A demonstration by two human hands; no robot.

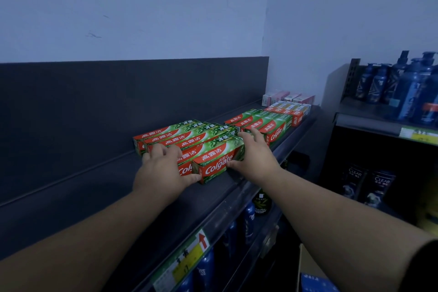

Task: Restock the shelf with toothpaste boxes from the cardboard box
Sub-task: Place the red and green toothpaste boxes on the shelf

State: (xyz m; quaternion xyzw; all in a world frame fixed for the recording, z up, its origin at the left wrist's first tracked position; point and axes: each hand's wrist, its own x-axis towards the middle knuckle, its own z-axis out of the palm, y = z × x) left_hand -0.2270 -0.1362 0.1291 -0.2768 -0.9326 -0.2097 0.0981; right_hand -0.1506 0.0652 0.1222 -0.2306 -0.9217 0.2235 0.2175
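Several red-and-green Colgate toothpaste boxes (189, 136) lie side by side on the dark top shelf (99, 187). My left hand (161, 173) rests on the left end of the front boxes, thumb against the end of the nearest box (220, 161). My right hand (257, 156) presses that same box from its right side, fingers spread along it. A second group of the same boxes (260, 123) lies further right. A corner of the cardboard box (308, 265) shows at the bottom right.
Orange and pink boxes (288, 104) fill the shelf's far right end. Blue bottles stand on the lower shelf (248, 220) and on the neighbouring rack (403, 92). A price label (187, 258) hangs on the shelf edge. Bare shelf surface lies to the left.
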